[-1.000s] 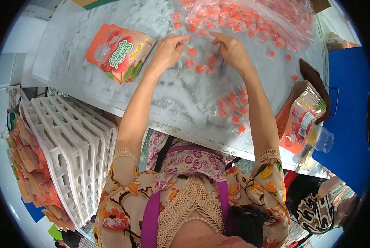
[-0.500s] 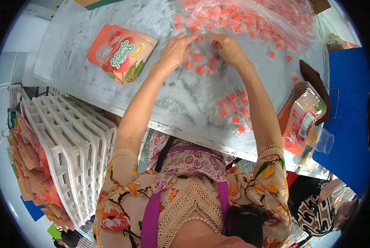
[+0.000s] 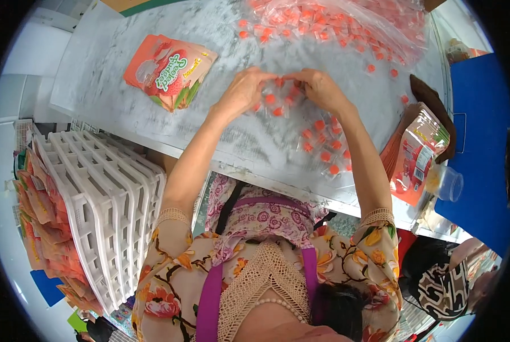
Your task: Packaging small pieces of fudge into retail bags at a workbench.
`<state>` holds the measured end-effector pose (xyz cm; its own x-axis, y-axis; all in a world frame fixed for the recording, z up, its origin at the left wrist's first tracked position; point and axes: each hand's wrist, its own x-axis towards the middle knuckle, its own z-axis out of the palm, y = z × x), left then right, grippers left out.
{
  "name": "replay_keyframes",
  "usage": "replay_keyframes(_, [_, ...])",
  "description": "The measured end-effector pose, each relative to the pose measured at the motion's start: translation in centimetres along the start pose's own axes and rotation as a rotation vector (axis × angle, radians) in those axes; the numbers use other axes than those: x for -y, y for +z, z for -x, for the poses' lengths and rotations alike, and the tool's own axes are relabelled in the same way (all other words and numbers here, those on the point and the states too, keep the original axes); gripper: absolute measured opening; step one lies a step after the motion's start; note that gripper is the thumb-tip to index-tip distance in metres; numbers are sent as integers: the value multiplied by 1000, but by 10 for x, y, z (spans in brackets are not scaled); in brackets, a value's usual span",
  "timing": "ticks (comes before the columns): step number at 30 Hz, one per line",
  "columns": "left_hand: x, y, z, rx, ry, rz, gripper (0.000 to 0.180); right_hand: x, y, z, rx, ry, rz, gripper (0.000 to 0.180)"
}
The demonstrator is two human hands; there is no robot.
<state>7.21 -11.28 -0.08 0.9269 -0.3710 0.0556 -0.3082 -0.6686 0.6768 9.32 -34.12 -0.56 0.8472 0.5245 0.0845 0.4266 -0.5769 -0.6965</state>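
Note:
My left hand (image 3: pixel 243 92) and my right hand (image 3: pixel 322 91) rest at the middle of the table (image 3: pixel 221 151), index fingers stretched toward each other and nearly touching, the other fingers bent. Between and below them lies a small cluster of red candies (image 3: pixel 270 98) in clear wrappers; my fingertips touch its far edge. Neither hand visibly lifts a candy. Nearer to me, beside my right forearm, lies a second group of wrapped candies (image 3: pixel 325 155), partly hidden by that arm. A big heap of the same candies (image 3: pixel 317 25) spreads at the far side, partly under a clear plastic bag (image 3: pixel 392 28).
A stack of red printed pouches (image 3: pixel 166 71) lies on the left. More pouches (image 3: pixel 417 154) stand at the right edge, by a clear plastic cup (image 3: pixel 450 183) and a dark brown strip (image 3: pixel 431 100). White crates (image 3: pixel 95 199) stand left. Another person (image 3: pixel 443 279) is at lower right.
Both hands have moved nearer to me, and the small cluster between them has been drawn in the same direction, closer to the second group. The pouches stay in place.

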Motion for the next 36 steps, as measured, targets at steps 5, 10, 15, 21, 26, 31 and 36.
replay_keyframes(5, [-23,-5,31,53,-6,38,37,15,-12,51,-126,-23,-90,42])
replay_keyframes(10, [48,-82,64,-429,0,-550,46,51,-43,131,-275,208,-247,31])
replay_keyframes(15, [89,-101,91,-406,13,-803,51,56,-34,192,-434,391,-222,27])
replay_keyframes(21, [93,-114,97,-301,-22,-671,39,66,-5,229,-619,435,150,42])
replay_keyframes(26, [92,-108,94,-311,-98,-605,29,95,11,220,-524,398,79,40])
replay_keyframes(31, [66,-116,87,-481,-357,-415,22,112,34,154,-395,68,-72,35])
replay_keyframes(36, [20,-111,91,-365,-244,-281,27,147,69,31,-367,-398,-61,38])
